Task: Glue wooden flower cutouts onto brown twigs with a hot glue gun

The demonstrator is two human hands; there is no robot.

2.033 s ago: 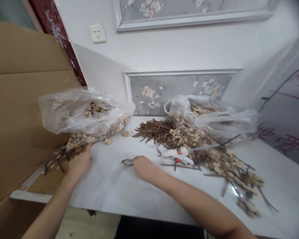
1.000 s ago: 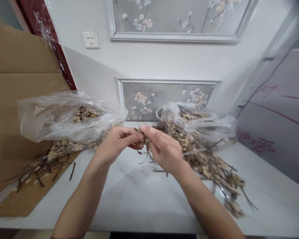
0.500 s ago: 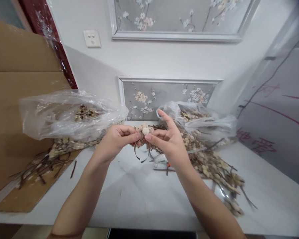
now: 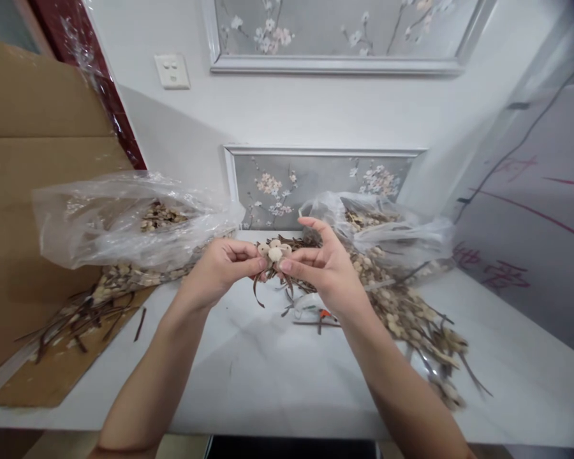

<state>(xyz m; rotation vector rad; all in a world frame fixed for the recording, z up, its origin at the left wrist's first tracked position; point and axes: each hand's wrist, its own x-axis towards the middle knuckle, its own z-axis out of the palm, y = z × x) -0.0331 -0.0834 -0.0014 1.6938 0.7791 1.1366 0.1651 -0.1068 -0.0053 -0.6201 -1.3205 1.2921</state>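
Between my two hands, above the white table, is a small flower-like piece [image 4: 274, 254] of pale round discs with thin brown strips hanging below it. My left hand [image 4: 227, 268] pinches its left side between thumb and fingers. On the right side, my right hand [image 4: 323, 264] grips it with the thumb and bent fingers, the index finger raised away. Fingertips hide part of the piece's underside. Behind and beside my right hand lies a heap of similar pale disc pieces with brown strips [image 4: 406, 312].
A clear plastic bag [image 4: 100, 223] with pale pieces stands left, near a cardboard sheet [image 4: 43, 382] holding brown strips. Another plastic bag [image 4: 402, 239] lies at right. A small orange item [image 4: 324, 313] and brown sticks rest on the table [image 4: 268, 382]. A large cardboard box [image 4: 38, 191] stands far left.
Both hands keep hold of the disc piece, which has turned slightly, so its discs spread more visibly. The raised right index finger has bent a little lower.
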